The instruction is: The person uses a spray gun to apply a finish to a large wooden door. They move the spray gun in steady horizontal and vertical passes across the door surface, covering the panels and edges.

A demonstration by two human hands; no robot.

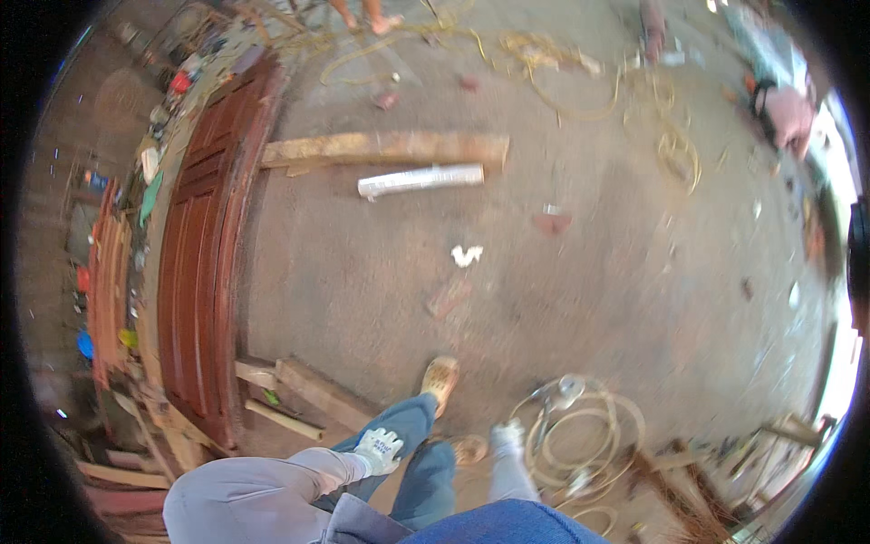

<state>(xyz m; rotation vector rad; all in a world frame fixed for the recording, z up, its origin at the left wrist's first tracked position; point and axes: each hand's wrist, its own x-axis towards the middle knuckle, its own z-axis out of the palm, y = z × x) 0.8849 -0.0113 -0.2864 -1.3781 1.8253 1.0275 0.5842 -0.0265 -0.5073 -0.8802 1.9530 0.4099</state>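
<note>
My left hand [379,451], in a white work glove with dark printing on its back, lies against my trouser leg [415,422] near the knee. Its fingers look loosely laid out, with nothing visible in them. Low in the middle, my right hand [507,436], also in a white glove, hangs beside a coiled pale hose [625,422]. Its fingers are blurred. Just right of that hand, a spray gun with a round silvery cup [569,390] rests on the floor at the coil, apart from the glove.
A red-brown panelled door [197,263] lies along the left, on wooden beams [390,148]. A silvery wrapped roll [421,180] lies near the far beam. Yellow hose [675,154] winds across the far floor. Another person's bare feet [381,24] show at the top. Brown rods [680,485] lie lower right.
</note>
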